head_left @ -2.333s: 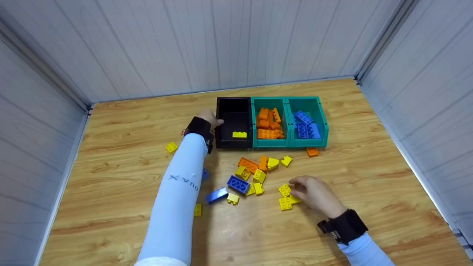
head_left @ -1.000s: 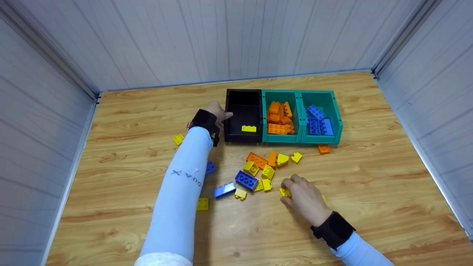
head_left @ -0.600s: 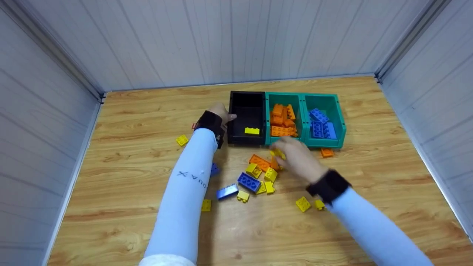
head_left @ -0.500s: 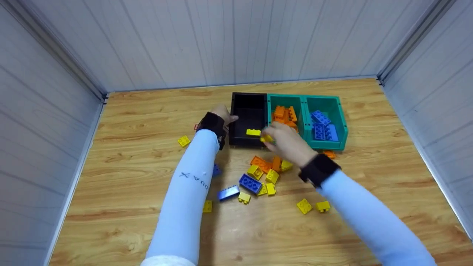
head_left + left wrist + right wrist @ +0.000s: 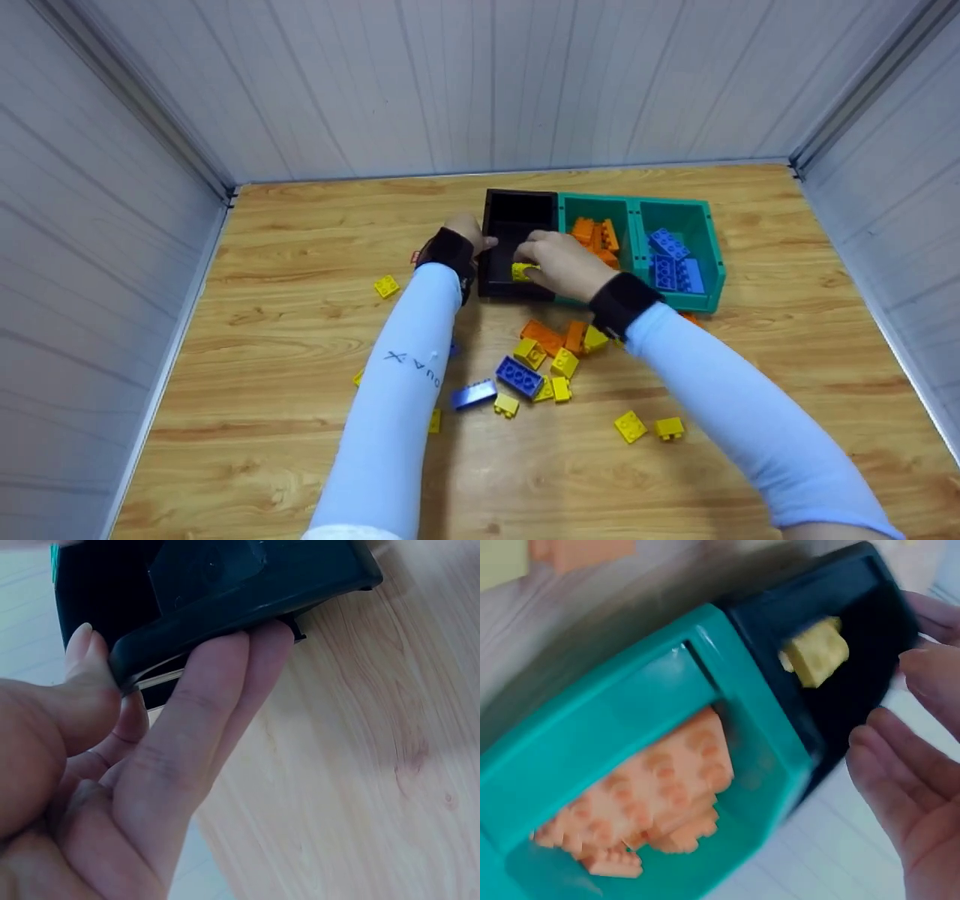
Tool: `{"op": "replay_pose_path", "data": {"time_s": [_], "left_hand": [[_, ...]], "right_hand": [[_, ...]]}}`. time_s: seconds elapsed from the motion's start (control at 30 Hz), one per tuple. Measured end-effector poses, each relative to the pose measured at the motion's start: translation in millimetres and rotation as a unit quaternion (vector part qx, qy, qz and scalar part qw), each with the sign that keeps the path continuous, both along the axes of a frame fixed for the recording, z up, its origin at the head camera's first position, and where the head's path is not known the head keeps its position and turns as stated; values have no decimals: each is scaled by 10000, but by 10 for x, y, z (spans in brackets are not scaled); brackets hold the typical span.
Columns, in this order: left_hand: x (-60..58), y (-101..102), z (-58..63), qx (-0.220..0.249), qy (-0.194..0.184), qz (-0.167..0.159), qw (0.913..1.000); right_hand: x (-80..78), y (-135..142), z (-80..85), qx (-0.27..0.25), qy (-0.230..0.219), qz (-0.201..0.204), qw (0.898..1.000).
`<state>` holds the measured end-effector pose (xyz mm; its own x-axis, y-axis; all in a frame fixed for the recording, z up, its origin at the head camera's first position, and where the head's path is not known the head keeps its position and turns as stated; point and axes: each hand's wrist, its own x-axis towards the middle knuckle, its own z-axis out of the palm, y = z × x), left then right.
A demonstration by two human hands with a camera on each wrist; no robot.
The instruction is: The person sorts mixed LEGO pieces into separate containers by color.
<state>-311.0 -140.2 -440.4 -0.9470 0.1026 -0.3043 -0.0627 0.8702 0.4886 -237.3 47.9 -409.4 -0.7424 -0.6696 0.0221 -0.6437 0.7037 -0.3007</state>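
Observation:
My left hand (image 5: 466, 229) grips the left wall of the black bin (image 5: 247, 604); its thumb lies over the rim and its other fingers are outside, against the bin. My right hand (image 5: 566, 262) is over the same bin, coming from the right. In the right wrist view its fingers (image 5: 892, 765) are spread and nothing shows between them. Yellow brick (image 5: 817, 652) lies in the black bin, near its front, apart from those fingers. In the head view the right hand partly covers the yellow in the bin (image 5: 520, 271).
Joined on the right are two green bins, one with orange bricks (image 5: 596, 234), one with blue bricks (image 5: 675, 262). In front lie loose yellow, orange and blue bricks (image 5: 519, 376). Two yellow bricks (image 5: 630, 427) lie at right, another (image 5: 386, 286) at left.
My right hand took a yellow brick from the table, carried it up and left to the black bin, and let it go. The left hand keeps its grip; the head view has shifted.

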Motion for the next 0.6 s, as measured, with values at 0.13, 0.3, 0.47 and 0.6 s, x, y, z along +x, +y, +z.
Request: {"op": "replay_pose_path", "data": {"time_s": [0.13,0.3,0.47,0.6], "left_hand": [[-373,33,-432,-479,227,-235,9983],[-782,18,-930,-1082,470,-545,9915],[-972,9,-1166,-1506,667,-815,9830],[-988,22,-1184,-1462,817,-787,9827]], "right_hand": [[264,279,113,-109,132,189,9997],[601,636,24,3,88,208,9997],[826,861,-239,103,1,13,9999],[942,954,-441,-41,139,-94,9999]]}}
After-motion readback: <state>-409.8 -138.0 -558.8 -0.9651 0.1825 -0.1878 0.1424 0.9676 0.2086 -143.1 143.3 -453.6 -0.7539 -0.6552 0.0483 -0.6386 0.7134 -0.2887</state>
